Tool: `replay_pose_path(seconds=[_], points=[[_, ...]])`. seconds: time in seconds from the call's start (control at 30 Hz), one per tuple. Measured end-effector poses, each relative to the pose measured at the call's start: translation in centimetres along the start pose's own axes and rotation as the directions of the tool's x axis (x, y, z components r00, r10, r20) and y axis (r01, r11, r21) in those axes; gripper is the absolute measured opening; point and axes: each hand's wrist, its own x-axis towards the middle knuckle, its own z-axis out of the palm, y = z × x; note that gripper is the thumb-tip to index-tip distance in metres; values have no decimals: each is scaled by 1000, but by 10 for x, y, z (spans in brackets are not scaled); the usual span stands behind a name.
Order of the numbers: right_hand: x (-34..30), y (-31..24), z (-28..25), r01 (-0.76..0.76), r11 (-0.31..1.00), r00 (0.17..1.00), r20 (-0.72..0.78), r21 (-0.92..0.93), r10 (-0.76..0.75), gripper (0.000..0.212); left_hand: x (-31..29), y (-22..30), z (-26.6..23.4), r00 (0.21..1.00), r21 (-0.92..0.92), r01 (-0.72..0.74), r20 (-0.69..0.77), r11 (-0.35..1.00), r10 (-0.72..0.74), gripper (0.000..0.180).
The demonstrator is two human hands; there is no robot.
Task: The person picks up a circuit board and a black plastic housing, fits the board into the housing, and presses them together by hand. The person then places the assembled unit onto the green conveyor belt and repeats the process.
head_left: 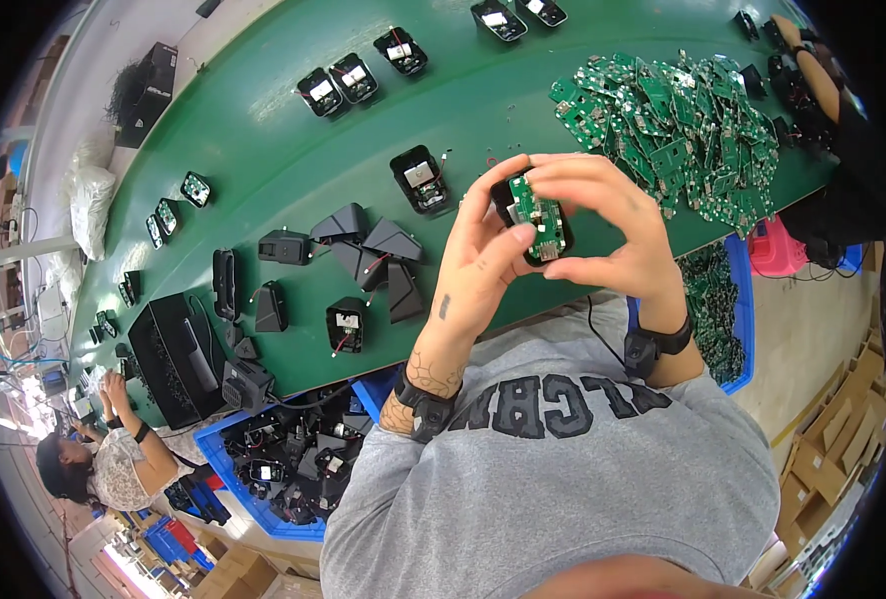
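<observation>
Between my two hands, over the near edge of the green table, is a small black plastic housing [504, 203] with a green circuit board [537, 212] in its opening. My left hand [485, 245] grips the housing from the left, its thumb on the board's lower part. From the right, my right hand [613, 215] curls round, fingers at the top end and thumb at the bottom end. Just left of my hands lies an open black housing [420, 178] with a white-labelled part and wires inside. The underside of the held housing is hidden.
A large heap of green circuit boards [678, 135] covers the table's right. Black housings [358, 245] lie to the left, near a black box [175, 359]. Blue bins [263, 524] stand below the edge. One co-worker [113, 459] sits far left; another person's arm [818, 80] reaches in top right.
</observation>
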Motion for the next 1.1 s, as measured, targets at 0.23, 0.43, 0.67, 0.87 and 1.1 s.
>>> replay_pose_path(seconds=[0.23,0.43,0.67,0.87,1.1], points=[[-1,12,1,182,979,978,117,-94,-171,60,5,-4,-5,988,67,-103,123,992,94,80],[-5,9,6,-110,870,968,-148,480,204,74,1,-5,3,993,-16,1,118,1000,1,85],[-6,9,6,-430,853,896,21,295,444,33,-1,-9,8,993,153,-24,115,988,6,86],[-9,16,12,-365,811,897,-60,457,437,28,2,-4,13,994,322,-12,108,947,-24,90],[-18,13,9,-479,701,858,113,529,501,45,2,-4,7,992,375,-4,119,927,-44,83]])
